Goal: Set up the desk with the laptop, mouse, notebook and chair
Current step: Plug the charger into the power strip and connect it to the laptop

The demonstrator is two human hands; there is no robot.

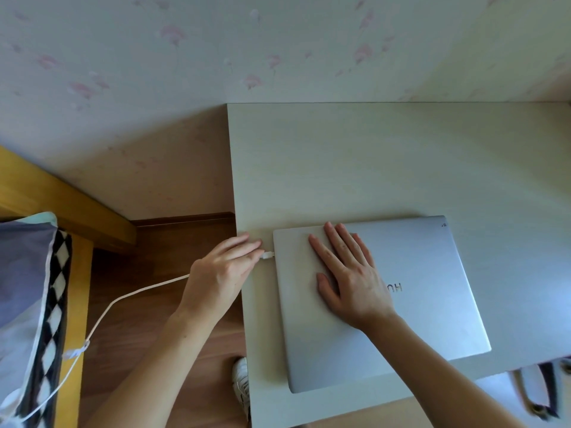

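Note:
A shut silver laptop (432, 304) lies on the pale desk (370, 165), near the desk's front left corner. My right hand (349, 273) rests flat on the lid, fingers spread. My left hand (225, 270) pinches the plug end of a white charging cable (129, 301) right at the laptop's left edge. The small white connector (268, 255) touches or nearly touches the laptop's side. No mouse, notebook or chair can be seen.
The cable trails left and down over the wooden floor (160, 350) toward a bed with a yellow wooden frame (77, 304) and patterned bedding (27, 288). A white shoe (241, 384) shows beside the desk's left edge. Floral wallpaper backs the desk.

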